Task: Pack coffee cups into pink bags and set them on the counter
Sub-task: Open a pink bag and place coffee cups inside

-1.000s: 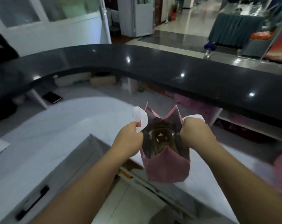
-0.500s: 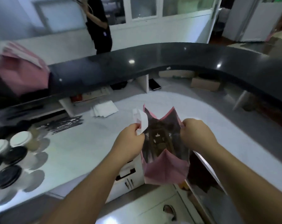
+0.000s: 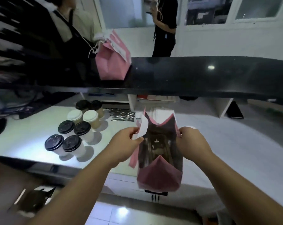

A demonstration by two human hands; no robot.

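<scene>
I see my left hand (image 3: 126,140) reaching forward, its grip pinching the white handle (image 3: 143,127) at the left rim of the pink bag (image 3: 159,176). The bag hangs upright, long axis vertical, mouth open toward me, above the white table's (image 3: 235,143) near edge. My right hand (image 3: 191,140) grips the right rim, so the bag hangs between both grips.

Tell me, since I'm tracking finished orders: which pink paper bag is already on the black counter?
The folded-shut pink paper bag stands on the glossy black counter, upper left. The open pink paper bag hangs between left hand and right hand.
</scene>
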